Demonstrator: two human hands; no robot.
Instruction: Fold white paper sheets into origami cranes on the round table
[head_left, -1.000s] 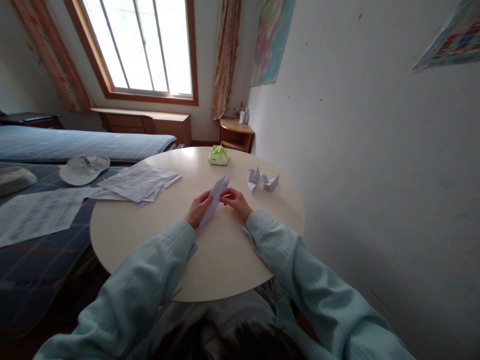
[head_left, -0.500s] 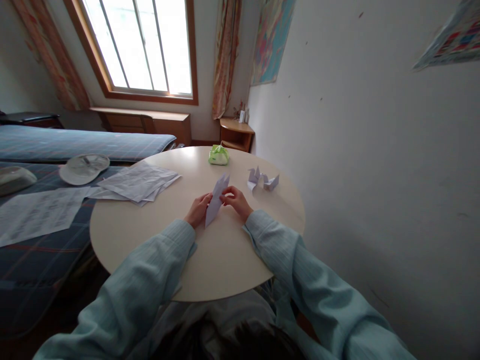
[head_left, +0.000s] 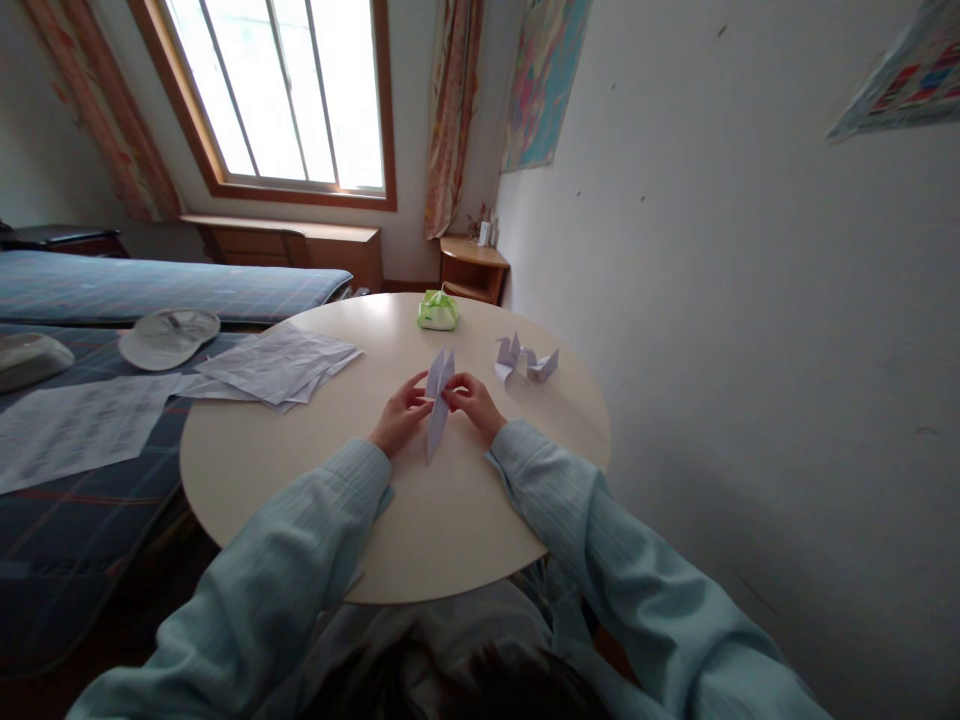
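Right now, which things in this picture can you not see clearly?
- Head view: the folded paper is partly covered by the left hand and right hand, so its inner folds are hidden.
- Print on the loose sheets is too small to read.
- The label on the green pack is too small to read.
- The near table rim is hidden by sleeves.

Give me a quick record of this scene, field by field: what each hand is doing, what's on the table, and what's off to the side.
left hand: left hand pinches the folded white paper from its left side
right hand: right hand pinches the same paper from its right side
paper: long, narrow, pointed at both ends, held above the round table
far on table: green tissue pack; two finished paper figures
left on table: loose stack of sheets
beside table: bed with a white cap and printed sheet
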